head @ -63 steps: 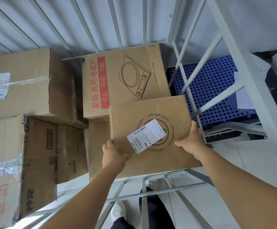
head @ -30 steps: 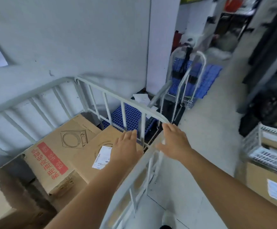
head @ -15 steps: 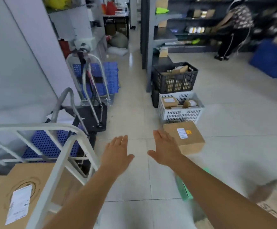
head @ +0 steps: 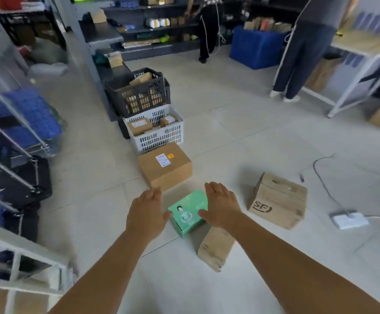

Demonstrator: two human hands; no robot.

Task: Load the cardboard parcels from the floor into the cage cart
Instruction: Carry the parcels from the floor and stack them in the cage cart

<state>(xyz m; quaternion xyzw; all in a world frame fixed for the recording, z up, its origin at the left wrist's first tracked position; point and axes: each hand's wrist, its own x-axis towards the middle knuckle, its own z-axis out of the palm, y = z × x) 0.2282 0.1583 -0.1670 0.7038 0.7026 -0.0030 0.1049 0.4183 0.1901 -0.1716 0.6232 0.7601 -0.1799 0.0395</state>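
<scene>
Cardboard parcels remain on the floor at centre frame: a labelled box (head: 164,165), a green box (head: 188,213), an SF box (head: 278,200) and a narrow one (head: 216,248). Both grips, left hand (head: 147,214) and right hand (head: 222,206), are spread empty above the green box; the cage cart (head: 19,252) stands lower left.

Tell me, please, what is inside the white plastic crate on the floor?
The white crate holds small cardboard parcels, at least two with labels on top. Whatever lies beneath them is covered by those parcels and the crate wall.

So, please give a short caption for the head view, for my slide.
Both open hands, left hand and right hand, hover either side of a small green cardboard box on the floor.
</scene>
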